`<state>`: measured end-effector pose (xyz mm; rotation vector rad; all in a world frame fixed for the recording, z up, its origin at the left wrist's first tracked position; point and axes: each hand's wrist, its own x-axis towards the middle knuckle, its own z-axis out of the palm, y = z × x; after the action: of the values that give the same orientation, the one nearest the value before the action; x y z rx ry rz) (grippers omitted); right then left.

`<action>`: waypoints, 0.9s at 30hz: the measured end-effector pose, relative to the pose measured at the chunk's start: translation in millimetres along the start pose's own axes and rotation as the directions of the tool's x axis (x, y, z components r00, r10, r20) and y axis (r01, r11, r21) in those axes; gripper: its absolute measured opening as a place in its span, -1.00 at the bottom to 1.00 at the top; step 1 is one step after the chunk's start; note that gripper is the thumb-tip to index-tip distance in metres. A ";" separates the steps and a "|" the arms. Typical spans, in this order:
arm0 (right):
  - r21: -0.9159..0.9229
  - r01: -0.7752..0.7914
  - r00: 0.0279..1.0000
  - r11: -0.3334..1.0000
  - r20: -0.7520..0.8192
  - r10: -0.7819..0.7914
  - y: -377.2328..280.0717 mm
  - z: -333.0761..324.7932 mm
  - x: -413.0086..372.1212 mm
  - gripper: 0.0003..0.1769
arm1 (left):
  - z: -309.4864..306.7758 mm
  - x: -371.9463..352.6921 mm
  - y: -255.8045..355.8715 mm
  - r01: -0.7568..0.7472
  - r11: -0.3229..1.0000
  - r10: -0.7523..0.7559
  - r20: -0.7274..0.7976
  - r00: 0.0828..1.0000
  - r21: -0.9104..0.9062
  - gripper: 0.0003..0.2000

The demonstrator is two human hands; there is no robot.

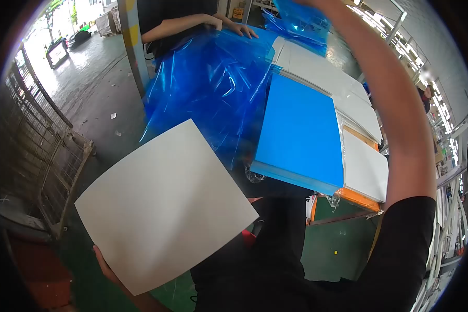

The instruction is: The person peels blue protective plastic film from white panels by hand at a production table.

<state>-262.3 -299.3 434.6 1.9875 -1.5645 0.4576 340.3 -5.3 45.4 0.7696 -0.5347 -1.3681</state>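
A large white sheet (166, 208) is held at its lower left edge by my left hand (105, 264), whose fingers are mostly behind it. My right arm reaches up and forward; my right hand (312, 2) is at the top edge of the view, mostly cut off, beside blue transparent film (301, 23). Its fingers cannot be made out. Right of the white sheet lies a stack of blue sheets (304, 132) on the worktable. A crumpled heap of blue film (208, 78) lies beyond the white sheet.
Across the table a co-worker's hands (242, 29) rest near the blue film heap. White sheets (366, 164) and orange-edged boards (356, 198) lie right of the blue stack. A metal post (135, 47) stands behind at left, and a wire rack (47, 171) at far left.
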 end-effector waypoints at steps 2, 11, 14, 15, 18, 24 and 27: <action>-0.021 -0.034 0.991 0.999 0.126 0.036 -39.6 14.3 6.9 -0.52 | 2.1 -1.0 1.6 0.026 0.997 -0.023 0.038 0.999 -0.068 -0.49; 0.204 0.287 0.910 0.936 0.248 -0.333 -173.2 76.4 -99.3 -0.62 | -39.5 10.4 -23.2 -0.261 0.813 0.359 -0.095 0.929 0.521 -0.50; 0.299 0.282 0.869 0.912 0.323 -0.375 -192.8 90.0 -122.8 -0.62 | -23.1 7.3 -18.8 -0.231 0.828 0.346 -0.140 0.928 0.512 -0.48; 0.304 0.296 0.859 0.906 0.329 -0.391 -196.7 99.3 -127.5 -0.61 | -19.6 6.1 -19.2 -0.251 0.788 0.377 -0.117 0.919 0.562 -0.48; 0.365 0.270 0.890 0.891 0.260 -0.376 -202.8 103.1 -144.1 -0.57 | -11.0 4.9 -16.0 -0.325 0.759 0.387 0.011 0.922 0.564 -0.48; 0.620 0.251 0.965 0.743 -0.100 -0.243 -190.8 71.2 -190.0 -0.57 | -4.4 8.7 -5.0 -0.166 0.984 0.166 0.020 0.986 0.057 -0.47; 0.870 -0.151 0.988 0.470 0.151 0.038 -180.0 20.1 -245.2 -0.63 | 22.5 11.3 -2.5 -0.059 0.988 0.090 0.217 0.972 -0.145 -0.45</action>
<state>-154.2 -94.2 236.7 2.6934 -1.6705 1.4951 323.7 -20.4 57.1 0.4820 -0.6314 -1.4138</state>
